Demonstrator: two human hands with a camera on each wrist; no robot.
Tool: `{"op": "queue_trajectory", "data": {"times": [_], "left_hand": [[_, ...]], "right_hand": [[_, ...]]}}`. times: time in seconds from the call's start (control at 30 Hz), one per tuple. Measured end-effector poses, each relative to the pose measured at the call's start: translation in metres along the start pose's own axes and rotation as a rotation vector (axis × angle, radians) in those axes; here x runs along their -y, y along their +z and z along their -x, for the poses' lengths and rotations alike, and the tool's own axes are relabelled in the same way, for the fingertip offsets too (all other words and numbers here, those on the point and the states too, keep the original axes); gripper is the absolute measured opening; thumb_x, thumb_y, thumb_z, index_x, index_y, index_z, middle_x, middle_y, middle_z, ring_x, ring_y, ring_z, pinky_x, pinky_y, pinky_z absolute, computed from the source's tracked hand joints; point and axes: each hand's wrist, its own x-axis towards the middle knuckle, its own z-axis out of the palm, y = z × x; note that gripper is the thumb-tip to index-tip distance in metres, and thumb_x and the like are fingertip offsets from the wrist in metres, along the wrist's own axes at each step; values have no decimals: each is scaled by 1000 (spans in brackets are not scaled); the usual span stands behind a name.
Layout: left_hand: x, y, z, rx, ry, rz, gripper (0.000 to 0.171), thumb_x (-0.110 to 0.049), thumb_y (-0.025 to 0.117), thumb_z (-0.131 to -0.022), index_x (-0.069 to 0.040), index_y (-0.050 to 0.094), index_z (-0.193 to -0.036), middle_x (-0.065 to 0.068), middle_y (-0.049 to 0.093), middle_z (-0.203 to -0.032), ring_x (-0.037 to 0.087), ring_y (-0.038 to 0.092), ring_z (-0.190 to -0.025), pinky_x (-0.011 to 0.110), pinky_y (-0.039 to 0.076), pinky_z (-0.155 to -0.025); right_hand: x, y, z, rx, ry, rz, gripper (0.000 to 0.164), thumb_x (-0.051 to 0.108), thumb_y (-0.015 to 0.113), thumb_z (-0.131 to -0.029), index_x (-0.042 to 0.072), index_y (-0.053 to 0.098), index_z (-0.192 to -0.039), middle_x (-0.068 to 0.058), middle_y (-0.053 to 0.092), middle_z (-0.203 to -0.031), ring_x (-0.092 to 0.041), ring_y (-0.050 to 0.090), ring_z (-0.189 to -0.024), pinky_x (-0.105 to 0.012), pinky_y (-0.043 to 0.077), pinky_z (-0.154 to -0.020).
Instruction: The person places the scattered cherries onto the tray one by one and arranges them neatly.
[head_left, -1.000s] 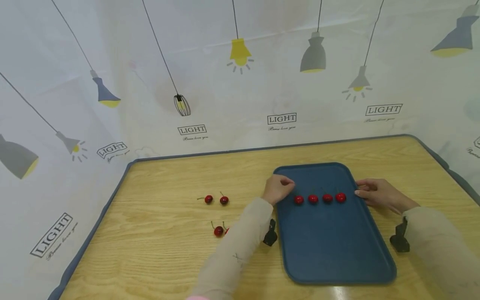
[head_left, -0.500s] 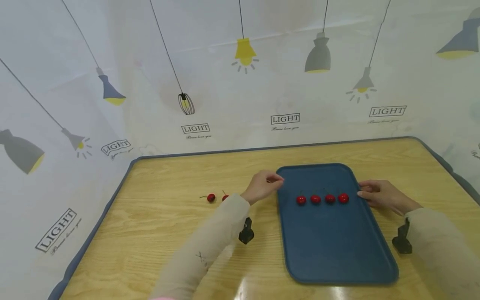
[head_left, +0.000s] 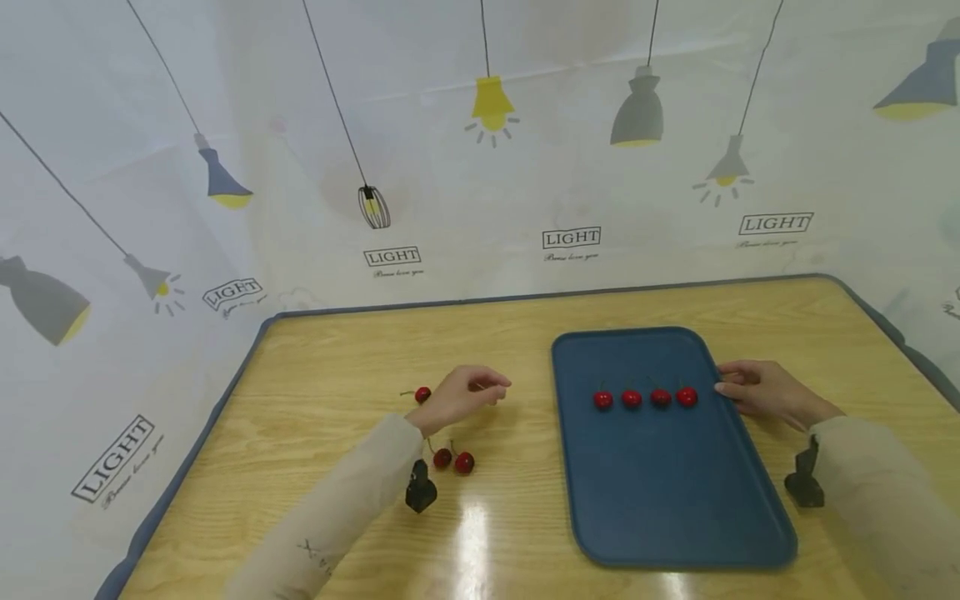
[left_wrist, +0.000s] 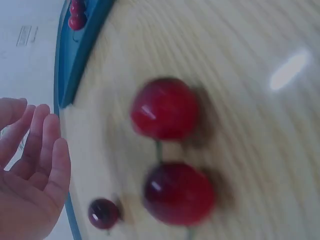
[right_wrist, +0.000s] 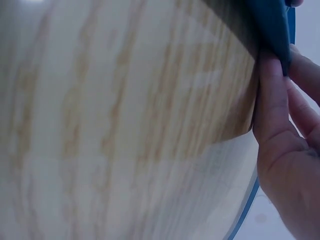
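Observation:
My left hand point(head_left: 463, 396) hovers over the table left of the tray, its fingers loosely bent and nothing between them. Just behind its wrist lies a cherry point(head_left: 422, 394), and nearer the front are a darker cherry point(head_left: 442, 458) and a red cherry point(head_left: 464, 462). The left wrist view has two cherries point(left_wrist: 167, 109) large on the wood and a small dark cherry point(left_wrist: 104, 213) further off. My right hand point(head_left: 772, 392) pinches the right rim of the blue tray point(head_left: 675, 492) between thumb and fingers. Across the tray's upper half, several cherries point(head_left: 632, 399) form a row.
The wood-grain table point(head_left: 322, 467) has a dark blue edge band point(head_left: 420, 306) along its back and sides. Behind it hangs a white curtain point(head_left: 450, 183) printed with lamps. Black camera mounts point(head_left: 421, 487) sit at both wrists.
My left hand has moved left from over the tray's left rim to above the table by the loose cherries, its fingers loosening. My right hand stays on the rim; the cherries on the tray stay put.

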Motion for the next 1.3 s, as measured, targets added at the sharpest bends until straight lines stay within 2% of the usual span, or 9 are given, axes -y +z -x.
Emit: {"op": "queue_trajectory", "data": {"times": [0.23,0.5,0.77,0.97,1.1,1.3], "left_hand": [[24,-9,24,54,5,16,32,-25,53,-89,-6,57,-115,4,59,-104,14,55,-91,30,44,-79],[45,-10,46,72,19,44,32,-21,57,-87,-3,57,-114,5,59,-101,17,54,-91,31,44,-79],[51,-7,55,119,15,59,42,-26,64,-82,-7,54,-118,5,56,-111,18,51,-101,33,40,-86],[50,-9,60,201,4,98,50,-20,68,-79,-7,50,-123,8,50,-121,22,46,-110,37,37,-91],[48,-10,62,233,27,53,54,-17,70,-77,-6,48,-125,8,49,-124,23,44,-113,39,35,-93],[49,-10,62,241,47,-13,54,-14,71,-75,-8,49,-124,5,49,-125,22,42,-115,41,31,-96]], "right_hand": [[1,1,1,3,-4,6,61,23,53,-90,-16,28,-129,-27,50,-110,-20,56,-93,-30,49,-74],[4,1,2,2,-2,12,61,24,53,-90,-16,28,-128,-26,50,-110,-20,56,-93,-30,49,-74],[2,1,1,0,-5,6,61,23,53,-90,-17,28,-129,-27,50,-110,-19,57,-92,-29,49,-74],[2,2,1,-1,-2,3,61,23,53,-90,-16,28,-129,-26,50,-111,-19,56,-93,-29,49,-74],[2,2,1,1,-3,-4,61,23,53,-90,-16,28,-129,-26,50,-110,-18,56,-92,-29,49,-74],[3,2,3,4,-20,-5,60,21,52,-90,-17,27,-129,-27,50,-110,-21,57,-94,-30,49,-74]]}}
